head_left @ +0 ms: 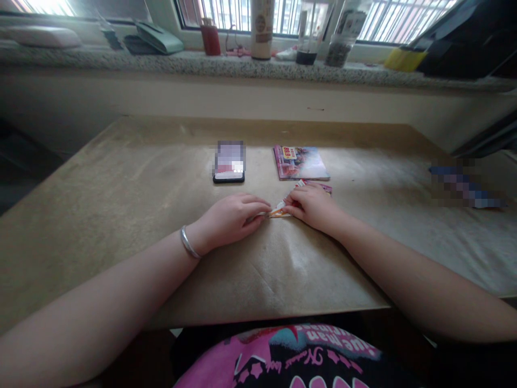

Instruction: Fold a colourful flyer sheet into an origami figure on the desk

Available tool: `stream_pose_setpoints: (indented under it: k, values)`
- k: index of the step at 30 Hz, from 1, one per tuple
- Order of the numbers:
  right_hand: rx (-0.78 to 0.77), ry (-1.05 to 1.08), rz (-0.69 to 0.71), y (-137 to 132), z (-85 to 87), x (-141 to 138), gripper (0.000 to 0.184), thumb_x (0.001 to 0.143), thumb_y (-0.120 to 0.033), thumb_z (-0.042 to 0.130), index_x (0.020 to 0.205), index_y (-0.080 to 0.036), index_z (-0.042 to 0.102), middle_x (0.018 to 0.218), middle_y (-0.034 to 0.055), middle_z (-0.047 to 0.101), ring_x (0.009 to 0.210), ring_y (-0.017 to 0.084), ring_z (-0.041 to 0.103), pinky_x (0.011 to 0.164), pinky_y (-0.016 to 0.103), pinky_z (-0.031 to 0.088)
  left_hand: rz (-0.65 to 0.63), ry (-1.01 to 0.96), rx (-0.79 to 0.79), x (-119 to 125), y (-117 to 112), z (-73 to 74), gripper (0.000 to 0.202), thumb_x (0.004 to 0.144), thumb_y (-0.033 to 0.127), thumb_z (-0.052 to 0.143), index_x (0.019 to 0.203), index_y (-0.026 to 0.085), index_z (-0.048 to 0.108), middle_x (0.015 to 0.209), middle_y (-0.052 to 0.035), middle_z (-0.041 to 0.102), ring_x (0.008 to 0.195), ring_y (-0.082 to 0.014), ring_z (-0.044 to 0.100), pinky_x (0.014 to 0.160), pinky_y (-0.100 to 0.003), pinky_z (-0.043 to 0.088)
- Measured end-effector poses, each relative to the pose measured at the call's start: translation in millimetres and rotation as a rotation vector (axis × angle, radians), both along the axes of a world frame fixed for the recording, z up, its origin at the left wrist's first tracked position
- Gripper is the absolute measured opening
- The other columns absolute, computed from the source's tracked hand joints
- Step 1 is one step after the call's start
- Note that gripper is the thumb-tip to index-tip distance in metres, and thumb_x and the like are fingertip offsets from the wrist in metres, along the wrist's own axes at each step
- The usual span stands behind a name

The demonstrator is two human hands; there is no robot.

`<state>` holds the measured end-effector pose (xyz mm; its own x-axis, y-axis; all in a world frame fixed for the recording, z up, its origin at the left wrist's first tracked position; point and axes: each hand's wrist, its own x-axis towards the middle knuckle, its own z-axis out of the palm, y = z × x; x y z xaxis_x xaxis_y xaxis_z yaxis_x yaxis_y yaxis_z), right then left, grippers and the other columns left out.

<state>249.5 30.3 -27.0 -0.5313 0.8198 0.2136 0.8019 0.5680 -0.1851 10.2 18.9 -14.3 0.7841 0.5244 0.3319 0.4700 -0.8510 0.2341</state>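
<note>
Printed white-orange-pink paper (278,212), folded, tapering leftward, partly hidden under right hand (313,206).

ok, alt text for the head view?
A person's right hand pinches colorful printed paper on a tan table, with the left hand at its pointed end. Beyond lie a smartphone, its screen pixelated, and a glossy printed booklet or pad.

Table (121,226) below window (228,13).
A pale wall (181,97) stands behind the far edge of the brownish table and meets a speckled stone sill (161,66) above. A light frame (165,21) divides the window; bars (393,21) show through the glass. Daylight produces a sheen on the table.
</note>
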Motion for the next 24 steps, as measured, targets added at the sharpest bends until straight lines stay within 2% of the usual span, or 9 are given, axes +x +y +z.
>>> stream_pose_setpoints:
  k: [3,11,17,22,24]
  values:
    - [0.017,0.014,0.008,0,-0.6,1,0.019,0.086,-0.036,0.064,0.08,-0.018,0.066,0.08,0.0058,0.069,0.079,0.021,0.059,0.075,0.033,0.032,-0.07,0.04,0.028,1,0,-1.9,0.032,0.09,0.02,0.051,0.12,0.02,0.064,0.118,-0.0052,0.067,0.107,-0.0192,0.062,0.094,-0.035,0.052]
    - [-0.001,0.043,0.014,0,-2.1,3,0.016,0.085,-0.033,0.065,0.079,-0.018,0.065,0.082,0.0053,0.069,0.081,0.021,0.06,0.074,0.032,0.033,-0.092,0.093,0.143,4,0,-3.4,0.032,0.092,0.02,0.048,0.119,0.019,0.065,0.116,-0.0035,0.069,0.107,-0.0214,0.062,0.091,-0.037,0.054]
    - [-0.009,0.03,0.0,0,-1.2,2,0.015,0.084,-0.032,0.067,0.079,-0.018,0.066,0.082,0.0055,0.07,0.081,0.022,0.061,0.074,0.033,0.034,-0.088,0.052,0.134,0,3,0.3,0.025,0.092,0.022,0.048,0.103,0.021,0.071,0.107,-0.0018,0.072,0.098,-0.0177,0.066,0.086,-0.032,0.054]
    - [-0.032,0.025,-0.014,-1,-0.4,1,0.017,0.084,-0.033,0.066,0.077,-0.017,0.066,0.083,0.0062,0.07,0.081,0.022,0.061,0.074,0.032,0.034,-0.094,0.066,0.118,-9,8,4.5,0.021,0.089,0.022,0.051,0.089,0.021,0.071,0.098,-0.0011,0.073,0.091,-0.0175,0.065,0.085,-0.033,0.052]
    - [-0.031,0.027,-0.013,-1,-0.5,1,0.017,0.084,-0.033,0.066,0.077,-0.017,0.065,0.082,0.0064,0.07,0.081,0.022,0.06,0.073,0.032,0.034,-0.071,0.057,0.095,-10,9,3.7,0.021,0.089,0.021,0.049,0.09,0.02,0.071,0.098,-0.0025,0.072,0.089,-0.017,0.065,0.083,-0.031,0.052]
